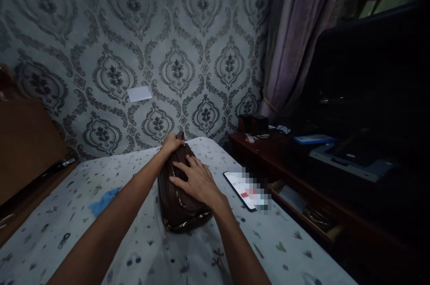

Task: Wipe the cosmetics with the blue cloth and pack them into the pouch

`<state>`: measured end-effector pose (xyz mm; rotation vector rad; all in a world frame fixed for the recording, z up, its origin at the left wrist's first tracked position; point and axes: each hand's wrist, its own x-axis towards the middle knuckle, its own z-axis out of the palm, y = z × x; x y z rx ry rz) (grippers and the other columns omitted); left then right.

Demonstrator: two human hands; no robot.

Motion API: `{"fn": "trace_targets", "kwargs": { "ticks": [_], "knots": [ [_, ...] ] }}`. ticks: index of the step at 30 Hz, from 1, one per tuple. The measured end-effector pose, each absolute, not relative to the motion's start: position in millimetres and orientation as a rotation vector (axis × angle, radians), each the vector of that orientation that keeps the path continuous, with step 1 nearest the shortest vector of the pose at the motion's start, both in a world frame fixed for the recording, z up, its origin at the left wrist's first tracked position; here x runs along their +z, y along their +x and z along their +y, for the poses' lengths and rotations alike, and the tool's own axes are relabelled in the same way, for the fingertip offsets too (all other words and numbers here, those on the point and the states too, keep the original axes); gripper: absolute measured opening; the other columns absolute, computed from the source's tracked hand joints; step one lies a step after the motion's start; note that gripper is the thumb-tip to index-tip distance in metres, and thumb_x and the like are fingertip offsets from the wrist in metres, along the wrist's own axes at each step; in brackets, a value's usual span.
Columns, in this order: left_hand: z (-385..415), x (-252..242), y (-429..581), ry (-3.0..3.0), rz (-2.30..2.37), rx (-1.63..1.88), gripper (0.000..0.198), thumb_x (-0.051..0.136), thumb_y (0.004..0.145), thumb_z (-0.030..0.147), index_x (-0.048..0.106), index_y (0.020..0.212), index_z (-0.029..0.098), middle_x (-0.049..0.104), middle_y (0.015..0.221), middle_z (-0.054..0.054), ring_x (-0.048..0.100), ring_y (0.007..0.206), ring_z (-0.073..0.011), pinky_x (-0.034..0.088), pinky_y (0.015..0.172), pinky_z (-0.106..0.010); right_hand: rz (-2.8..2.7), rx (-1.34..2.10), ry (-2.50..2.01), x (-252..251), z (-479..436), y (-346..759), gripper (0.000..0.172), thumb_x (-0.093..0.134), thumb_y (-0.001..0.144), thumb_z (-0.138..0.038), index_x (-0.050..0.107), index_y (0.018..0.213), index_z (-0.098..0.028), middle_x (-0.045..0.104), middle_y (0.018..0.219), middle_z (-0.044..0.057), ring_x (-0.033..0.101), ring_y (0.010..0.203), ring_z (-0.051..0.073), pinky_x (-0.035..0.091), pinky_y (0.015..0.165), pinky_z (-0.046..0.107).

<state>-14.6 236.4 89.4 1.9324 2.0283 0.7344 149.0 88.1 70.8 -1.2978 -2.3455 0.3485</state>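
A dark brown leather bag (168,204) with gold zippers lies on a bed with a white patterned sheet (141,249). At the bag's far end, my left hand (172,142) has its fingers closed around the edge near a small strap or handle. My right hand (198,179) rests flat on top of the bag, fingers spread, beside a zipper. Right of the bag is a phone (240,188) with a lit screen, partly blurred out. A blue cloth (104,202) lies to the left, partly behind my left forearm.
A dark red desk (242,141) with small black boxes stands at the right, its drawer (302,206) open with things inside. A dark screen-like object rises behind it. At the left is a brown box or cabinet (30,146). Patterned wallpaper and a purple curtain (292,34) close the back.
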Motion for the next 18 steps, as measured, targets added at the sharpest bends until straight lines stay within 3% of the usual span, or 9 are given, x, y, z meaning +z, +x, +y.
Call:
{"fn": "trace_targets", "kwargs": {
  "ticks": [5,11,18],
  "knots": [
    [233.2,83.6,-13.9,1.955,1.955,0.85,0.026,0.063,0.093,0.037,0.065,0.104,0.013,0.068,0.099,-0.005,0.066,0.084,-0.0167,0.057,0.075,-0.034,-2.334,0.351,-1.292,69.8,88.2,149.2,0.056,0.052,0.093,-0.061,0.053,0.142,-0.036,0.037,0.158,0.013,0.03,0.148,0.036,0.028,0.115,0.057],
    [224.5,87.7,-18.5,2.12,1.793,0.932,0.018,0.072,0.074,0.031,0.07,0.077,0.013,0.069,0.075,-0.002,0.062,0.075,-0.0167,0.046,0.064,-0.025,-2.338,0.356,-1.291,72.3,86.3,149.8,0.054,0.052,0.093,-0.059,0.052,0.142,-0.037,0.034,0.16,0.013,0.028,0.148,0.035,0.026,0.115,0.058],
    [212.5,107.8,-54.0,2.212,1.804,0.888,0.026,0.064,0.077,0.033,0.07,0.094,0.014,0.067,0.076,0.001,0.059,0.073,-0.0157,0.045,0.066,-0.024,-2.331,0.322,-1.29,73.6,78.5,150.1,0.051,0.049,0.097,-0.052,0.052,0.144,-0.03,0.032,0.163,0.009,0.023,0.151,0.034,0.026,0.117,0.056]
  ]
}}
